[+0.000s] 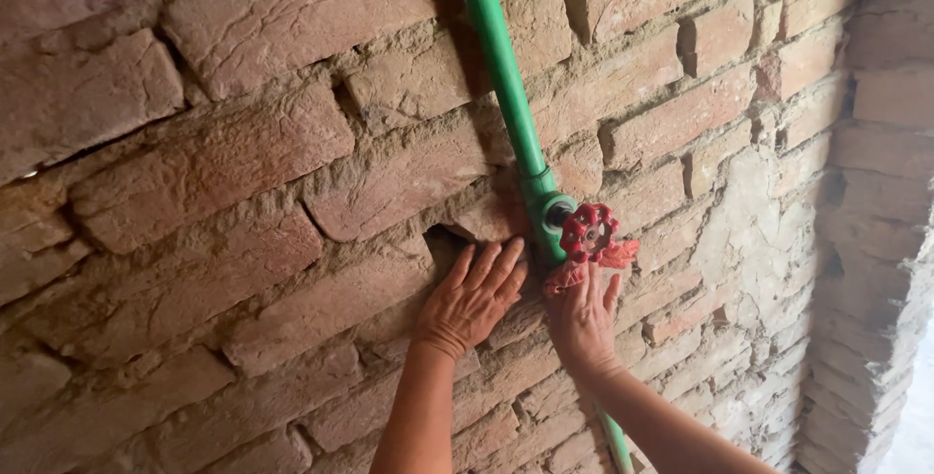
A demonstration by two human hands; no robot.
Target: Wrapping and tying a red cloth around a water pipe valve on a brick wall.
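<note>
Both hands are up against a rough brick wall (243, 163), right where a green pipe (501, 65) runs down it. The pipe's long axis goes steeply from the top of the frame down toward the lower right, leaning a little off vertical, and it shows again below the wrists near the bottom edge. Partway down sits a green valve body (541, 198), and out of it, facing away from the wall toward the camera and slightly right, points a red handwheel (588, 231) (spoked, scalloped rim, its flat face turned to us).

The left hand (474, 297) lies flat on the bricks just left of the pipe, fingers stretched and slightly fanned, tips reaching up to a dark gap in the mortar (446, 237); it grips nothing, only presses on the wall. The right hand (581, 316) is directly under the handwheel, fingers pointing up. A piece of red cloth-like material (615, 254) sits at its fingertips, just below and right of the wheel, touching the pipe area; whether the fingers pinch it or merely rest against it I cannot tell, since the hand's back faces us. The two hands are close together, almost touching, with the pipe passing between and behind them.

To the far right the wall turns at a corner (880, 201) of paler, crumblier masonry.
</note>
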